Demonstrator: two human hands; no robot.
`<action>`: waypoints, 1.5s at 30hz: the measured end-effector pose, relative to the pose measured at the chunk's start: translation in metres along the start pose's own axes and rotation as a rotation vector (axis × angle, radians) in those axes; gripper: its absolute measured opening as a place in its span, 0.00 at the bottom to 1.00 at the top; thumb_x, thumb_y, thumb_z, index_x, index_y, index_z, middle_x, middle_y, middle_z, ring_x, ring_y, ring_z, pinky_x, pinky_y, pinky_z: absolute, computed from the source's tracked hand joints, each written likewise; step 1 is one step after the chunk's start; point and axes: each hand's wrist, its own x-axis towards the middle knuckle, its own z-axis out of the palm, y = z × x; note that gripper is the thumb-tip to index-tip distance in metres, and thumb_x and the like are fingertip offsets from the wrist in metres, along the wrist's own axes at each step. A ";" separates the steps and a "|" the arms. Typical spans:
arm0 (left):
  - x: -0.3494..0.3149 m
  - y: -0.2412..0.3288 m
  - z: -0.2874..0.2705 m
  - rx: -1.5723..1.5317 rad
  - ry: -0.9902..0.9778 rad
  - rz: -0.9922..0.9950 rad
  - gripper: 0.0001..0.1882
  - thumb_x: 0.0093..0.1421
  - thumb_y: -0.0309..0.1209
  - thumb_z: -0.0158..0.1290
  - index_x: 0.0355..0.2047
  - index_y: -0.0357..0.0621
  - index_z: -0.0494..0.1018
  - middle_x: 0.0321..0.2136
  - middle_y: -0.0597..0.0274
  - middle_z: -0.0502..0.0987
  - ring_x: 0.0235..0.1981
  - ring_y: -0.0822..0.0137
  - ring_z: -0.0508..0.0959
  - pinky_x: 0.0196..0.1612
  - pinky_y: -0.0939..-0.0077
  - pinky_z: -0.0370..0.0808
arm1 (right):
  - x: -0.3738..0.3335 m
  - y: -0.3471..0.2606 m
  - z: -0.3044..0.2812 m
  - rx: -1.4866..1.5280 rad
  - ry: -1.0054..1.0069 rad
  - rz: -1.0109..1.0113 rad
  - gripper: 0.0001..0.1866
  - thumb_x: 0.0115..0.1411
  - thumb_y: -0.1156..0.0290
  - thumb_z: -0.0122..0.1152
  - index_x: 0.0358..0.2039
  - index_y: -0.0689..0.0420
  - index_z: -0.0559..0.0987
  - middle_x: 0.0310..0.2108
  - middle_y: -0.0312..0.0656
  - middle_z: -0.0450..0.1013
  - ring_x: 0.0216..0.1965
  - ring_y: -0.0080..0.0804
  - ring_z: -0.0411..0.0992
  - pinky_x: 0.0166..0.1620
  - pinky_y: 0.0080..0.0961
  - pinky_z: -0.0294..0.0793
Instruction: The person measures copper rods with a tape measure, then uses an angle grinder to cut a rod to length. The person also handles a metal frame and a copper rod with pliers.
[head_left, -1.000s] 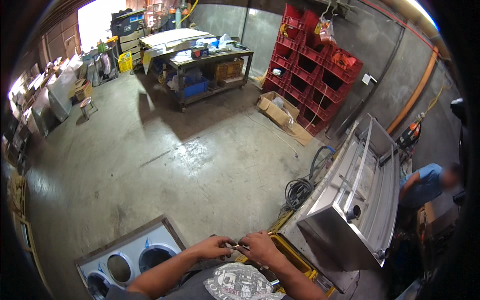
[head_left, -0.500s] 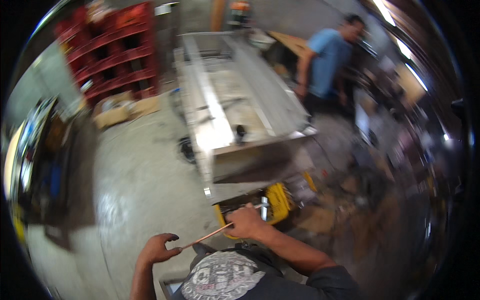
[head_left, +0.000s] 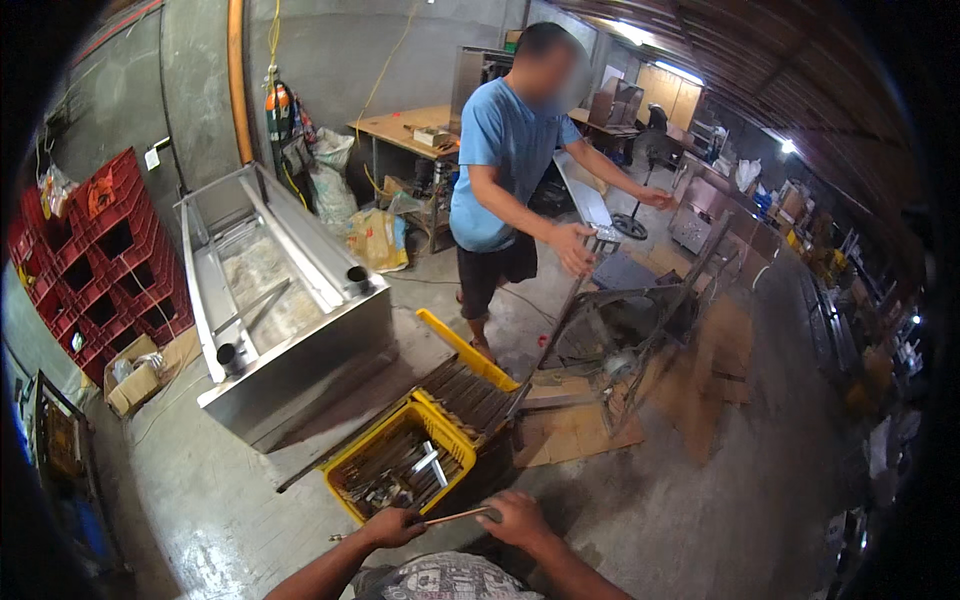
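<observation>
Both of my hands hold a thin copper-coloured rod (head_left: 456, 517) low in front of my torso. My left hand (head_left: 392, 527) is closed around it, and a narrow end pokes out past that hand on the left. My right hand (head_left: 516, 518) pinches the rod near its other end. Just beyond my hands stands a yellow plastic crate (head_left: 449, 424) with several brownish rods or bars inside. A shiny silver metal piece (head_left: 430, 464) lies on top of them.
A long stainless-steel frame (head_left: 300, 385) stands ahead to the left, near stacked red crates (head_left: 100, 250). A person in a blue shirt (head_left: 505, 150) stands ahead with both arms out, beside a dark metal frame (head_left: 610, 330) over flattened cardboard (head_left: 575, 440).
My view has swung right. The rod has come closer to level, and my left hand has closed more firmly on it. The other person has raised both arms.
</observation>
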 end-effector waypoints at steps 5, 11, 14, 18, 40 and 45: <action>0.043 -0.096 0.067 0.075 0.051 -0.451 0.31 0.58 0.60 0.50 0.37 0.39 0.76 0.27 0.49 0.79 0.29 0.52 0.79 0.34 0.60 0.74 | -0.081 0.129 -0.058 0.162 0.196 0.517 0.24 0.52 0.56 0.68 0.46 0.56 0.79 0.43 0.50 0.76 0.46 0.48 0.74 0.49 0.40 0.73; 0.051 -0.126 0.077 -0.145 -0.055 -0.846 0.24 0.56 0.55 0.55 0.32 0.45 0.78 0.23 0.58 0.79 0.22 0.65 0.78 0.26 0.69 0.75 | -0.177 0.236 -0.101 0.283 0.368 0.904 0.20 0.50 0.63 0.69 0.40 0.60 0.80 0.33 0.50 0.79 0.37 0.43 0.78 0.43 0.33 0.76; 0.081 -0.154 0.089 -0.272 -0.158 -0.804 0.25 0.53 0.55 0.60 0.33 0.44 0.79 0.23 0.59 0.80 0.20 0.66 0.78 0.23 0.71 0.74 | -0.210 0.271 -0.063 0.377 0.426 1.002 0.15 0.51 0.63 0.66 0.36 0.58 0.81 0.33 0.49 0.79 0.37 0.41 0.78 0.42 0.32 0.76; 0.211 -0.101 0.098 0.053 -0.282 -0.504 0.25 0.54 0.51 0.60 0.40 0.42 0.78 0.31 0.52 0.80 0.31 0.60 0.80 0.32 0.64 0.76 | -0.275 0.358 0.064 0.257 -0.044 1.001 0.15 0.52 0.58 0.63 0.34 0.55 0.82 0.33 0.47 0.79 0.36 0.42 0.77 0.40 0.33 0.76; 0.601 0.295 0.254 0.355 -0.655 -0.168 0.22 0.60 0.48 0.53 0.47 0.47 0.76 0.36 0.52 0.81 0.31 0.56 0.82 0.37 0.64 0.79 | -0.461 0.565 0.038 0.655 -0.105 1.293 0.14 0.59 0.65 0.53 0.44 0.55 0.77 0.32 0.42 0.76 0.32 0.40 0.76 0.34 0.40 0.75; 0.692 0.305 0.344 0.493 -0.491 0.209 0.29 0.56 0.55 0.51 0.44 0.42 0.78 0.34 0.48 0.81 0.36 0.50 0.81 0.46 0.59 0.75 | -0.566 0.718 -0.072 1.542 0.742 1.613 0.18 0.63 0.59 0.49 0.40 0.61 0.79 0.35 0.49 0.78 0.23 0.43 0.74 0.26 0.42 0.74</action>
